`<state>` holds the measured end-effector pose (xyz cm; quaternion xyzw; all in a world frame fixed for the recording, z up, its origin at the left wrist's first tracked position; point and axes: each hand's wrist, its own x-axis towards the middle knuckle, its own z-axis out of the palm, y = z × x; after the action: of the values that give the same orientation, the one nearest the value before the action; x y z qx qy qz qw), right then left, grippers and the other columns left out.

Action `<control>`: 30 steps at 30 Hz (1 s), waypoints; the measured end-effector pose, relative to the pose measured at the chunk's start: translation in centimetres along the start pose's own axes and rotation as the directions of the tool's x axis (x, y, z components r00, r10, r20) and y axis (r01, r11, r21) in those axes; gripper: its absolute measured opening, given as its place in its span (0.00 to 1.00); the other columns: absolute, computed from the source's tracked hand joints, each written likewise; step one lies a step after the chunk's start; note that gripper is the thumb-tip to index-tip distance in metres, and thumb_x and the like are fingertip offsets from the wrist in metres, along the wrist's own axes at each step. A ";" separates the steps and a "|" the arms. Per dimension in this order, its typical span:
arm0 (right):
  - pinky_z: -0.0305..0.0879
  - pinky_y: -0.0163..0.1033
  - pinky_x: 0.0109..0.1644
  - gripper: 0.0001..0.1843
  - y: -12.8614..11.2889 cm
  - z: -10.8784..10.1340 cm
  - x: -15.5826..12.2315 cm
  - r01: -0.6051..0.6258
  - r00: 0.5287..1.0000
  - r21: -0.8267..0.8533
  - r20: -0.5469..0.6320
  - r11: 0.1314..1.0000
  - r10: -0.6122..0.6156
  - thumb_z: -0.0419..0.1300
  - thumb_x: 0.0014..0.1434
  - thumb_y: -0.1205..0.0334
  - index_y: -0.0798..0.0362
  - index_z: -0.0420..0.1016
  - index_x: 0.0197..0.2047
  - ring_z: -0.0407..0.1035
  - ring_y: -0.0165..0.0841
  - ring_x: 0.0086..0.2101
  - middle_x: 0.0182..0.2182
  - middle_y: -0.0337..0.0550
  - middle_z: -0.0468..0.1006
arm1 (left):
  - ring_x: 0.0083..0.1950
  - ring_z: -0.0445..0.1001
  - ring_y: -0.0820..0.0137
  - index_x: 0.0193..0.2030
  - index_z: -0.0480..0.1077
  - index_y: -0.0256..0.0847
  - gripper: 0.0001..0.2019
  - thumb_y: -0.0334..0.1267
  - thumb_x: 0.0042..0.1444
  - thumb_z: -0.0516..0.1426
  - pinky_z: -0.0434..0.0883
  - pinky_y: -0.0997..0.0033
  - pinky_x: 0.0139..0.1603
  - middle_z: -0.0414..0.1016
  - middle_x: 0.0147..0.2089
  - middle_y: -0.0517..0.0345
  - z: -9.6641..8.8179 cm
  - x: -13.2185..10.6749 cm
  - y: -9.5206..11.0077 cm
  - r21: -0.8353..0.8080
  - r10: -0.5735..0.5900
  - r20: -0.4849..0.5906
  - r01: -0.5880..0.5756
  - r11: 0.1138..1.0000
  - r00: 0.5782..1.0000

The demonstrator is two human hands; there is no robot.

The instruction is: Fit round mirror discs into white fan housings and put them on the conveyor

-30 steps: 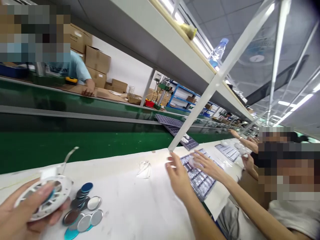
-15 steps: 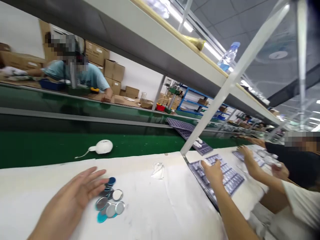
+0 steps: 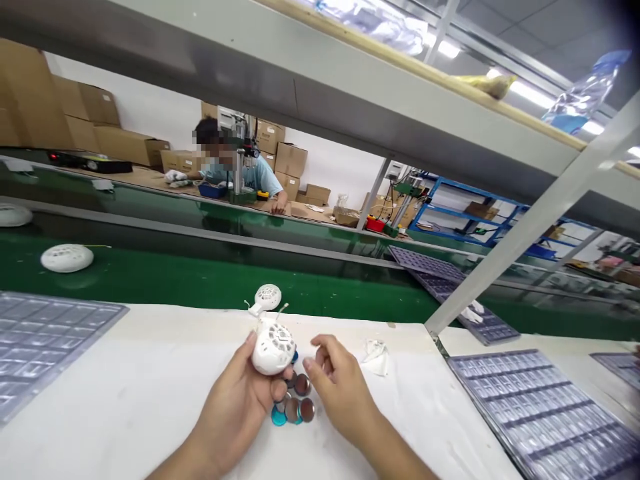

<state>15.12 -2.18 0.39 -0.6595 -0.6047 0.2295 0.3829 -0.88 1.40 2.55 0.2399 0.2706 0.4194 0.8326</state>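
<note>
My left hand (image 3: 235,400) is closed around a white rounded plastic housing (image 3: 274,348), its slotted grille facing up and a short wire at its top. To the right, my right hand (image 3: 345,387) hovers apart from it, fingers curved, with a gap between thumb and forefinger and nothing visible in them. Between and below the hands, several round metal discs (image 3: 307,410) lie on the white table cover, some with blue-green edges or undersides. Just beyond the held housing, a similar white unit (image 3: 268,295) rests at the near edge of the green belt.
Clear plastic trays stand at left (image 3: 45,340) and right (image 3: 545,407). A crumpled white cloth (image 3: 376,358) lies on the table. Another white unit (image 3: 67,258) sits on the green belt (image 3: 165,280). A slanted post (image 3: 510,247) supports the overhead shelf. Across the belt, a person bends at a bench.
The view has turned left. My right hand has come back from the right-hand tray. My left hand, earlier empty beside the discs, now holds the white housing.
</note>
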 end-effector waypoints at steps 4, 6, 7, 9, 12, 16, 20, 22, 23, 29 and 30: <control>0.62 0.43 0.37 0.05 1.3 0.2 0.0 0.060 0.983 -0.355 0.182 0.933 0.006 0.61 0.54 0.63 0.52 0.73 0.36 0.71 0.44 0.35 0.32 0.46 0.77 | 0.27 0.70 0.67 0.48 0.68 0.42 0.14 0.49 0.62 0.55 0.68 0.71 0.27 0.74 0.26 0.58 -0.4 0.6 0.4 0.022 0.079 -0.124 -0.077 0.997 0.989; 0.61 0.41 0.36 0.02 1.2 0.4 0.0 0.086 0.980 -0.370 0.196 0.925 -0.013 0.58 0.55 0.67 0.52 0.72 0.31 0.71 0.43 0.34 0.32 0.47 0.78 | 0.25 0.67 0.69 0.44 0.68 0.42 0.14 0.50 0.61 0.55 0.68 0.70 0.27 0.73 0.25 0.58 -0.2 0.6 0.2 0.067 0.049 -0.123 -0.041 0.997 0.991; 0.60 0.40 0.35 0.06 1.1 0.5 0.0 0.084 0.981 -0.363 0.193 0.928 -0.013 0.56 0.56 0.69 0.52 0.71 0.30 0.71 0.42 0.33 0.30 0.47 0.77 | 0.24 0.66 0.70 0.42 0.68 0.41 0.14 0.51 0.61 0.54 0.68 0.69 0.28 0.73 0.25 0.58 -0.1 0.6 0.0 0.095 0.040 -0.116 -0.029 0.995 0.993; 0.59 0.38 0.32 0.11 0.9 0.3 0.1 0.077 0.983 -0.343 0.185 0.936 -0.013 0.52 0.59 0.72 0.52 0.70 0.28 0.71 0.38 0.30 0.27 0.44 0.76 | 0.25 0.66 0.70 0.41 0.67 0.42 0.14 0.51 0.61 0.54 0.69 0.69 0.30 0.74 0.27 0.58 0.2 0.4 -0.2 0.154 0.049 -0.089 -0.035 0.987 0.995; 0.60 0.36 0.33 0.13 0.9 -0.4 0.4 0.086 0.984 -0.279 0.176 0.956 -0.038 0.50 0.61 0.72 0.52 0.70 0.28 0.70 0.35 0.28 0.26 0.41 0.75 | 0.29 0.69 0.69 0.43 0.68 0.43 0.13 0.50 0.62 0.55 0.68 0.71 0.29 0.73 0.31 0.59 0.3 0.3 -0.5 0.218 0.069 -0.049 -0.057 0.974 0.996; 0.63 0.38 0.38 0.12 1.1 -1.6 0.6 0.130 0.982 -0.188 0.161 0.974 -0.100 0.52 0.63 0.69 0.52 0.74 0.31 0.71 0.35 0.33 0.31 0.42 0.77 | 0.27 0.68 0.71 0.46 0.68 0.42 0.14 0.50 0.62 0.55 0.68 0.69 0.29 0.73 0.32 0.59 -0.1 0.3 -0.6 0.239 0.024 -0.011 -0.021 0.971 1.000; 0.64 0.38 0.36 0.13 0.6 -2.8 -0.1 0.095 0.990 0.061 0.103 0.994 -0.101 0.48 0.69 0.58 0.50 0.73 0.44 0.69 0.34 0.29 0.27 0.40 0.75 | 0.26 0.68 0.69 0.47 0.66 0.42 0.15 0.50 0.63 0.53 0.68 0.66 0.31 0.75 0.30 0.56 -0.4 0.3 -0.7 0.256 0.005 0.041 -0.015 0.967 0.999; 0.65 0.36 0.32 0.11 0.1 -3.0 -0.7 -0.003 0.995 0.364 0.096 0.932 -0.034 0.53 0.68 0.53 0.49 0.69 0.48 0.67 0.32 0.25 0.24 0.36 0.74 | 0.26 0.69 0.68 0.48 0.65 0.43 0.14 0.50 0.63 0.52 0.67 0.65 0.31 0.75 0.30 0.56 -0.4 0.3 -0.9 0.254 -0.007 0.077 -0.013 0.967 0.997; 0.64 0.35 0.29 0.12 -0.1 -3.0 -1.0 -0.053 0.995 0.497 0.102 0.866 0.002 0.55 0.66 0.51 0.48 0.67 0.46 0.67 0.30 0.23 0.23 0.34 0.74 | 0.27 0.69 0.67 0.47 0.65 0.43 0.13 0.49 0.64 0.51 0.66 0.65 0.31 0.75 0.30 0.56 -0.4 0.3 -1.0 0.258 -0.012 0.103 -0.015 0.966 0.995; 0.61 0.32 0.22 0.16 -1.0 -1.7 -1.7 -0.105 0.993 0.706 0.117 0.700 0.032 0.65 0.58 0.48 0.52 0.70 0.37 0.67 0.28 0.18 0.17 0.34 0.73 | 0.31 0.71 0.65 0.46 0.67 0.42 0.13 0.48 0.66 0.49 0.64 0.66 0.32 0.75 0.32 0.54 -0.5 0.4 -1.4 0.330 -0.031 0.207 -0.040 0.943 0.978; 0.61 0.32 0.22 0.16 -1.1 -1.5 -1.7 -0.101 0.993 0.706 0.117 0.701 0.025 0.65 0.58 0.48 0.52 0.71 0.36 0.68 0.29 0.18 0.17 0.34 0.73 | 0.31 0.71 0.65 0.49 0.66 0.42 0.14 0.47 0.66 0.49 0.64 0.66 0.32 0.75 0.32 0.54 -0.6 0.4 -1.5 0.324 -0.032 0.204 -0.036 0.945 0.978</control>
<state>15.38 -4.18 1.88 -0.4691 -0.4649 0.4898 0.5691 -0.22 1.00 1.13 0.4168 0.2481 0.3424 0.8046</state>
